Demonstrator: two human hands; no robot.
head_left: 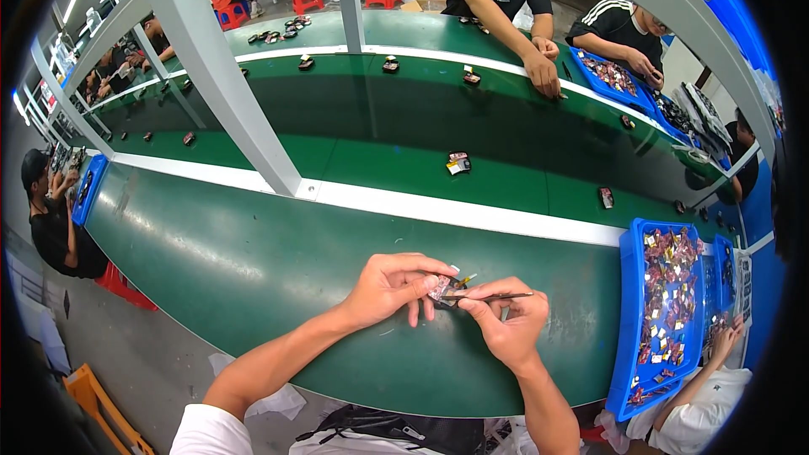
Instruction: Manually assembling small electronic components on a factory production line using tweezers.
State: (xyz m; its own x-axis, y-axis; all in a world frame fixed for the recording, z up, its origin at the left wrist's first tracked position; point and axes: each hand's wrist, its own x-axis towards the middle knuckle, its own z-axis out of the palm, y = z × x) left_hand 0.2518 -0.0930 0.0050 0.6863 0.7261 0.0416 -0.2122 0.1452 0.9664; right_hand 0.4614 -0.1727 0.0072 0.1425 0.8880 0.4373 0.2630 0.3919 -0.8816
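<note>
Over the green worktable, my left hand pinches a small black assembly between thumb and fingers. Pinkish and yellow-white bits show on the assembly, and its details are too small to make out. My right hand is closed on a thin dark stick-like tool, held nearly level. The tool's left tip meets the assembly, close to the left thumb. Whether it is a pair of tweezers or a single rod I cannot tell.
A blue tray of small reddish parts stands to my right. Beyond a white rail, a green conveyor carries scattered small assemblies. A grey post rises at the left. Co-workers sit across, left and right.
</note>
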